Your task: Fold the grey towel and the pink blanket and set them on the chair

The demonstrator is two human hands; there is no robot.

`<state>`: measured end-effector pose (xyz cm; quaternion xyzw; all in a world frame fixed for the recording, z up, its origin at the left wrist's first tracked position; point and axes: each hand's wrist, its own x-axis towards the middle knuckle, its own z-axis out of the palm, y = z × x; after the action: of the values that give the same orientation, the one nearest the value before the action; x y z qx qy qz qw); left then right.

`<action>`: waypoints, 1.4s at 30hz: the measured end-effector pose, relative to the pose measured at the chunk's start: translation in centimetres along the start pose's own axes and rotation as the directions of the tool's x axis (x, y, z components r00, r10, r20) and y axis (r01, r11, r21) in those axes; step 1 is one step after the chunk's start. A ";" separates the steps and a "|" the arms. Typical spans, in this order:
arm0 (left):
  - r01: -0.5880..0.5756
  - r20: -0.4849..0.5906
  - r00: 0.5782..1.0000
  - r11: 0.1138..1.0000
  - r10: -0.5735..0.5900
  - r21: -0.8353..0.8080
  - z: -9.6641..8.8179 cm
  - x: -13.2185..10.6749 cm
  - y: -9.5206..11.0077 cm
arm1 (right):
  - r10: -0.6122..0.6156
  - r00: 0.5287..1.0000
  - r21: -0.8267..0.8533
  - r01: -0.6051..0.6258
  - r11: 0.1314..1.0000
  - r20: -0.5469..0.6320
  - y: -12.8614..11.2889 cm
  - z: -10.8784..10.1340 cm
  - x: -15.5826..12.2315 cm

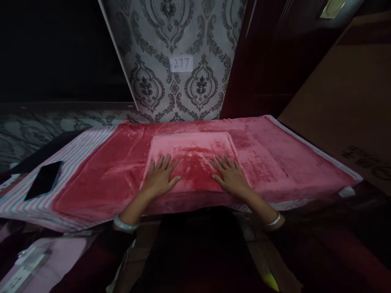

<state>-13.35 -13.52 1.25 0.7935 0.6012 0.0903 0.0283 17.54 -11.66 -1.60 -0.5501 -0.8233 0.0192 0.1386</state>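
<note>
A folded pink plush cloth (195, 142), roughly rectangular, lies flat in the middle of a larger pink-red plush cover (104, 175). My left hand (160, 175) rests on its left part, palm down with the fingers spread. On its right part lies my right hand (230, 175), also palm down and with fingers apart. Neither hand grips anything. Between them the nap of the cloth looks darker red.
A black phone (44, 180) lies on the striped border (81, 148) at the left. Behind stand a patterned wall with a "277" label (181, 64) and a dark screen (58, 49). A cardboard box (345, 97) is at the right, a power strip (23, 274) lower left.
</note>
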 end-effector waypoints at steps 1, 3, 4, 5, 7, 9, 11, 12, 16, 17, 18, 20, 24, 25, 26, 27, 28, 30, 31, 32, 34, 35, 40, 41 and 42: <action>0.019 0.010 1.000 1.000 -0.019 0.024 0.7 -0.1 -0.1 | 0.008 1.000 -0.030 -0.008 1.000 -0.001 -0.1 0.6 -0.3; 0.031 0.000 1.000 0.998 -0.031 0.054 1.8 -0.5 -0.6 | 0.006 1.000 -0.057 -0.007 0.998 -0.023 -0.1 1.4 -0.8; 0.028 -0.005 1.000 0.998 -0.028 0.063 2.2 -0.6 -0.8 | 0.003 0.999 -0.061 -0.005 0.998 -0.037 0.0 1.7 -1.0; 0.026 -0.008 1.000 0.997 -0.026 0.069 2.3 -0.7 -0.9 | 0.001 0.999 -0.062 -0.004 0.998 -0.049 0.1 1.9 -1.1; 0.027 0.001 1.000 0.997 -0.027 0.079 2.3 -0.7 -1.0 | 0.002 0.998 -0.062 -0.006 0.998 -0.063 0.1 1.9 -1.1; 0.028 0.009 1.000 0.996 -0.029 0.084 2.1 -0.6 -0.8 | 0.011 0.997 -0.058 -0.015 0.998 -0.071 0.1 1.9 -1.1; 0.027 0.006 1.000 0.996 -0.027 0.085 1.8 -0.5 -0.6 | 0.023 0.996 -0.051 -0.027 0.998 -0.086 0.1 1.8 -1.1; 0.026 0.000 1.000 0.996 -0.026 0.085 1.7 -0.6 -0.6 | 0.031 0.995 -0.045 -0.035 0.998 -0.096 0.2 1.8 -1.3; -0.001 -0.054 0.999 0.995 0.007 0.096 1.9 -1.5 -1.1 | 0.145 0.975 0.038 -0.140 0.989 -0.169 1.7 2.7 -2.6; -0.023 -0.071 0.997 0.995 0.030 0.102 2.0 -1.9 -1.4 | 0.188 0.962 0.086 -0.175 0.981 -0.195 2.3 3.1 -3.2; -0.052 -0.087 0.994 0.992 0.062 0.111 2.2 -2.5 -1.8 | 0.226 0.948 0.141 -0.198 0.970 -0.224 3.1 3.5 -3.7; -0.128 -0.123 0.982 0.982 0.146 0.142 2.7 -3.6 -2.9 | 0.278 0.919 0.264 -0.204 0.943 -0.280 4.6 4.3 -4.7; -0.283 -0.204 0.923 0.935 0.326 0.216 3.4 -5.4 -5.3 | 0.415 0.856 0.514 -0.217 0.830 -0.309 7.0 4.9 -5.7; -0.309 -0.215 0.909 0.923 0.358 0.230 3.4 -5.5 -5.8 | 0.470 0.836 0.578 -0.243 0.779 -0.283 7.2 4.7 -5.7; -0.331 -0.223 0.896 0.912 0.384 0.241 3.5 -5.6 -6.2 | 0.525 0.815 0.639 -0.271 0.720 -0.246 7.3 4.4 -5.7; -0.347 -0.231 0.885 0.904 0.404 0.250 3.5 -5.6 -6.5 | 0.575 0.793 0.698 -0.296 0.653 -0.201 7.2 4.0 -5.6; -0.357 -0.240 0.876 0.897 0.418 0.259 3.5 -5.5 -6.7 | 0.618 0.771 0.755 -0.311 0.577 -0.155 6.9 3.7 -5.6; -0.369 -0.255 0.864 0.891 0.434 0.265 3.5 -5.2 -6.9 | 0.690 0.722 0.870 -0.305 0.387 -0.055 6.1 3.2 -5.6; -0.374 -0.262 0.859 0.889 0.439 0.263 3.5 -5.0 -6.9 | 0.718 0.696 0.919 -0.285 0.272 0.003 5.5 3.0 -5.6; -0.381 -0.270 0.854 0.888 0.445 0.258 3.4 -4.9 -6.8 | 0.739 0.671 0.954 -0.258 0.151 0.065 4.8 2.9 -5.6; -0.397 -0.280 0.843 0.883 0.459 0.251 2.8 -4.4 -6.5 | 0.745 0.643 0.977 -0.203 -0.057 0.178 3.7 2.7 -5.5; -0.402 -0.288 0.837 0.880 0.465 0.251 2.3 -4.2 -6.3 | 0.738 0.640 0.975 -0.180 -0.128 0.215 3.2 2.4 -5.2; -0.417 -0.287 0.825 0.867 0.487 0.273 -2.1 -4.1 -3.4 | 0.815 0.541 0.971 -0.010 -0.240 0.207 3.3 -2.0 -2.6; -0.421 -0.270 0.827 0.862 0.493 0.284 -2.8 -4.4 -2.2 | 0.839 0.509 0.970 0.032 -0.241 0.192 3.7 -3.0 -2.2; -0.428 -0.246 0.831 0.855 0.500 0.293 -3.3 -4.8 -1.0 | 0.858 0.482 0.968 0.070 -0.241 0.179 3.9 -4.0 -1.9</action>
<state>-16.10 -18.08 3.86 0.8895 0.3920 0.1501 -0.1805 22.75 -12.36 1.08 -0.5089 -0.1551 0.4451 0.7203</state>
